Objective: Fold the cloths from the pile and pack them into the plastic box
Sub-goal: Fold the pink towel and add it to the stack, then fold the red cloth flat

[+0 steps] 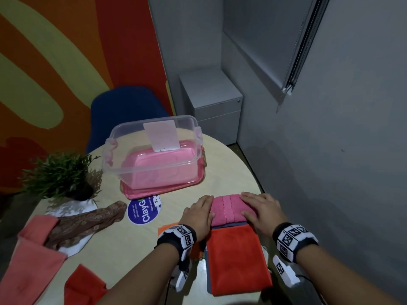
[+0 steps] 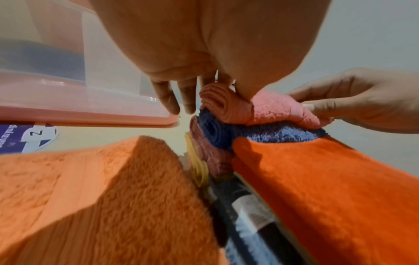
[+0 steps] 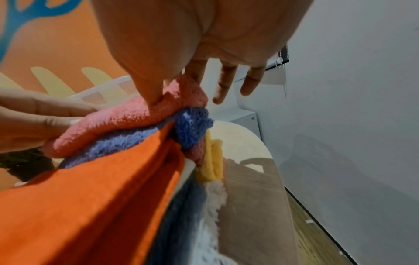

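The round table [image 1: 229,164] is the biggest thing here. A blue chair [image 1: 123,111] stands behind it, and a grey cabinet [image 1: 211,106] is by the wall.

On the far part of the table sits the clear plastic box [image 1: 152,148]. It rests on a pink lid [image 1: 163,188].

Near the front edge of the table is a stack of folded cloths. An orange cloth [image 1: 237,258] lies on top at the near end. A pink cloth [image 1: 226,209] lies on top at the far end, and a blue cloth [image 2: 278,136] shows just under it. A yellow cloth [image 3: 213,161] peeks out lower down.

On the left lie loose cloths: a light pink cloth [image 1: 33,258], a brown patterned cloth [image 1: 88,225] and a red cloth [image 1: 86,287]. A small green plant [image 1: 61,175] stands there too. A round blue sticker [image 1: 143,210] is between the plant and the stack.

The left hand [image 1: 198,214] rests on the left side of the pink cloth. Its thumb presses the cloth, and its fingers are straight and a little apart. The right hand [image 1: 262,210] rests on the right side. Its thumb presses down too, and its fingers are straight and spread.
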{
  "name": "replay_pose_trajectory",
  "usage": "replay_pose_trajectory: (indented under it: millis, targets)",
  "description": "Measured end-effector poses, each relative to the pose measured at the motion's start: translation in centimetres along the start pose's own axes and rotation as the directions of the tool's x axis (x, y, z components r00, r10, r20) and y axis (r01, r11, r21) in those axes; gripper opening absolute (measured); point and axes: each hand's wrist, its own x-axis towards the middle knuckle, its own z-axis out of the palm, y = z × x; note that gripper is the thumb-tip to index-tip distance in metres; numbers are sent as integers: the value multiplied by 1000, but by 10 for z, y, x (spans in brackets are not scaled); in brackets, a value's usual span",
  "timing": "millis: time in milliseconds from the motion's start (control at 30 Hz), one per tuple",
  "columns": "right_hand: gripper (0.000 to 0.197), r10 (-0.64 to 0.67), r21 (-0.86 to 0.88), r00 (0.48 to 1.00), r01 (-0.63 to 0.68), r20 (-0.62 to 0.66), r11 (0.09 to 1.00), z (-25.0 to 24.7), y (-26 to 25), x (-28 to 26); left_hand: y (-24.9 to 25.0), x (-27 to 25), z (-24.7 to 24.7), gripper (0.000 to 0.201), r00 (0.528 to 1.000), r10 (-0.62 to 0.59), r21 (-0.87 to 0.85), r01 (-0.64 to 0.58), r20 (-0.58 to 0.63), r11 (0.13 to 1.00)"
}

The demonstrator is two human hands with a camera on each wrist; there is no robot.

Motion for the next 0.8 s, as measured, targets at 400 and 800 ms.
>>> replay_pose_trajectory:
  millis: [400, 800]
  targets:
    - [49, -8, 7, 997, 8, -74, 1000, -23, -16, -18, -1, -13, -17, 60, 1000, 13, -46, -14, -26, 999]
    - [26, -196, 22, 944, 209, -266, 978, -9, -74, -27, -27, -49, -31, 52, 988, 47, -125, -65, -144, 990]
